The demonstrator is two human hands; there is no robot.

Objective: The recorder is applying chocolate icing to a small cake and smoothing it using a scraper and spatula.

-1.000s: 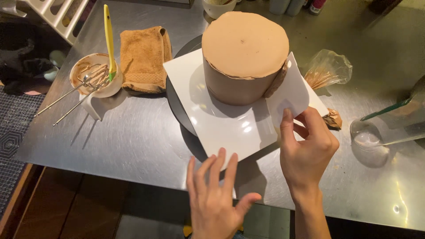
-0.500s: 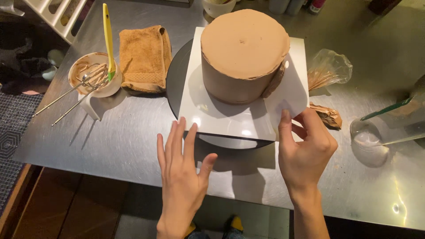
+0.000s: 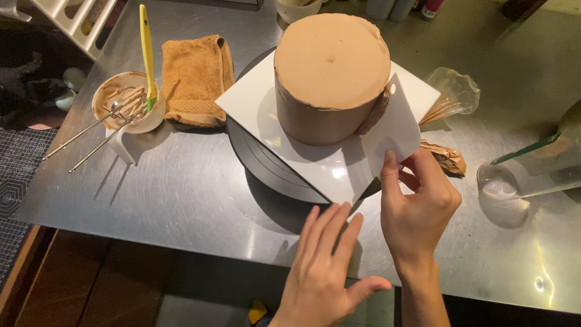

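The left hand (image 3: pixel 324 266) lay flat and spread, holding nothing, its fingertips at the near corner of the square white board (image 3: pixel 254 106), seemingly placed to turn it. Just beside it, the right hand (image 3: pixel 417 209) had its grip pinched on a thin white scraper (image 3: pixel 393 130), held upright with its edge against the side of the tall brown-frosted cake (image 3: pixel 330 75), probably for smoothing. The cake stood on the board, over a dark turntable (image 3: pixel 266 166) on the steel table (image 3: pixel 169 200). Beyond the right hand lay a piping bag (image 3: pixel 451 97); far left of both, an orange towel (image 3: pixel 192 75) and a bowl (image 3: pixel 124 106) with whisk beaters and a yellow spatula. Nothing blocked the hands.
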